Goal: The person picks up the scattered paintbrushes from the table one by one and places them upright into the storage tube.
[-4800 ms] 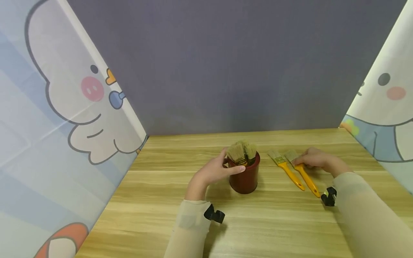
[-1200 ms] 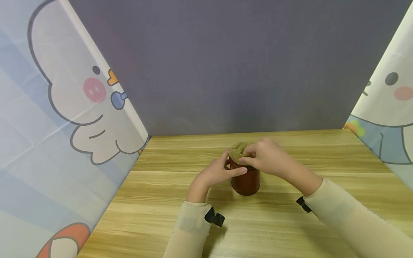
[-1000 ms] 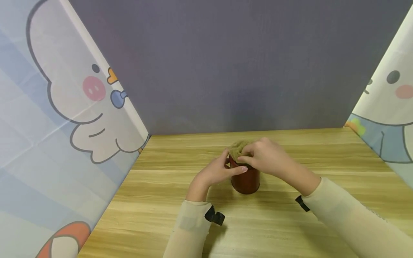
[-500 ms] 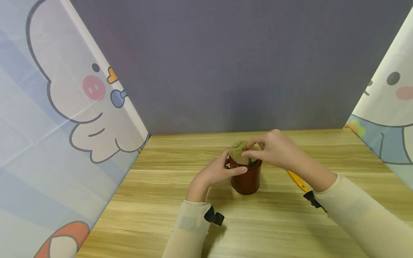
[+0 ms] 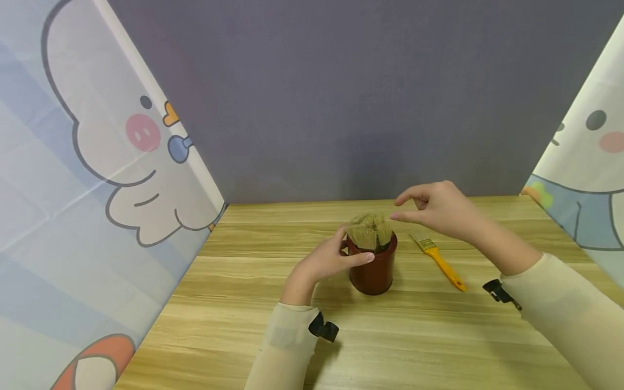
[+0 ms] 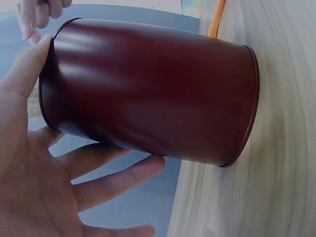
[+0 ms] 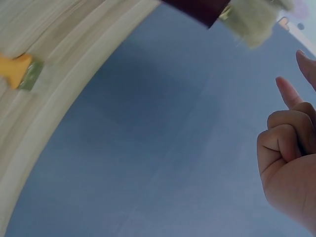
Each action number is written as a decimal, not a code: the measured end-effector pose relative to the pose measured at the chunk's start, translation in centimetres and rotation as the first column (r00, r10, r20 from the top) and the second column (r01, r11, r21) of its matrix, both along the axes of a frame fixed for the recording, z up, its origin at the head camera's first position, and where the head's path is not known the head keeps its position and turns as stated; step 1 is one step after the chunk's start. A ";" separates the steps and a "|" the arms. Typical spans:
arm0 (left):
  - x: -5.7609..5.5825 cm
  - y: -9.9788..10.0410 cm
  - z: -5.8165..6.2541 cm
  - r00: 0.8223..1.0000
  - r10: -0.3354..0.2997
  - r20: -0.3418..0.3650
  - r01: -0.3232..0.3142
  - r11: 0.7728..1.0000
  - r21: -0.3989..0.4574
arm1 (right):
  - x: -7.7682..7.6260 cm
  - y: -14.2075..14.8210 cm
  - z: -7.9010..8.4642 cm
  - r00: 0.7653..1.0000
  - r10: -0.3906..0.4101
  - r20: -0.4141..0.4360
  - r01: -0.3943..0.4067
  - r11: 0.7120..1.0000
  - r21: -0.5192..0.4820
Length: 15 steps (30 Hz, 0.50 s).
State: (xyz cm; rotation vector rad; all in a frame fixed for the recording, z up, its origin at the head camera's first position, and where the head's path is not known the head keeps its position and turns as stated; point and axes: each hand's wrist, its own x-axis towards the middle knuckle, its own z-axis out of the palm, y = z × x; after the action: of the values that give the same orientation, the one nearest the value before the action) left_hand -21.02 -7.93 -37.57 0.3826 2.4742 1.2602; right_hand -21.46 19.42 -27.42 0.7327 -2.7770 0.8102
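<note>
A dark red cup [image 5: 371,275] stands upright on the table, with several paintbrushes [image 5: 365,233] in it, bristles up. My left hand [image 5: 319,265] holds the cup at its rim; the thumb lies on the near side, and in the left wrist view the other fingers [image 6: 118,185] are spread beside the wall. My right hand [image 5: 441,211] hovers above and to the right of the cup, thumb and index finger apart, with no brush in it. In the right wrist view its other fingers [image 7: 281,133] are curled. The brush handles inside the cup are hidden.
One paintbrush [image 5: 441,265] with a yellow handle lies on the wooden table [image 5: 390,336], right of the cup. A dark grey panel [image 5: 370,108] rises behind the table. Curtains with cartoon prints [image 5: 112,162] hang at both sides.
Earlier, two paintbrushes lay on the table; my right hand took the right one to the cup and let it go there. It has since drawn back up and right. The left hand stayed.
</note>
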 end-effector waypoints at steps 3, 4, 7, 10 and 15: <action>0.0 0.0 0.1 1.000 0.007 0.005 -0.007 1.000 -0.002 | -0.8 1.0 -0.2 0.999 -0.022 0.032 0.021 0.999 0.026; 0.0 0.0 0.1 1.000 0.009 0.005 -0.009 1.000 -0.002 | -1.1 1.3 -0.3 0.999 -0.030 0.040 0.028 0.999 0.033; 0.1 0.0 0.2 1.000 0.016 0.004 -0.016 1.000 -0.010 | -2.0 2.3 -0.9 0.995 -0.061 0.075 0.057 0.997 0.054; 0.1 0.1 0.2 1.000 0.019 0.005 -0.019 1.000 -0.017 | -2.8 3.3 -1.7 0.990 -0.094 0.101 0.089 0.995 0.054; 0.2 0.2 0.2 1.000 0.020 -0.001 -0.020 0.999 -0.031 | -4.0 5.3 -3.3 0.981 -0.119 0.155 0.114 0.993 0.038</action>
State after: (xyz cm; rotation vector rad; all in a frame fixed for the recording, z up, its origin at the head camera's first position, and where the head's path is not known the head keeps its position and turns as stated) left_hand -20.78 -7.74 -37.41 0.3516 2.5007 1.2283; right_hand -25.48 24.70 -30.69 0.5258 -2.9436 0.8409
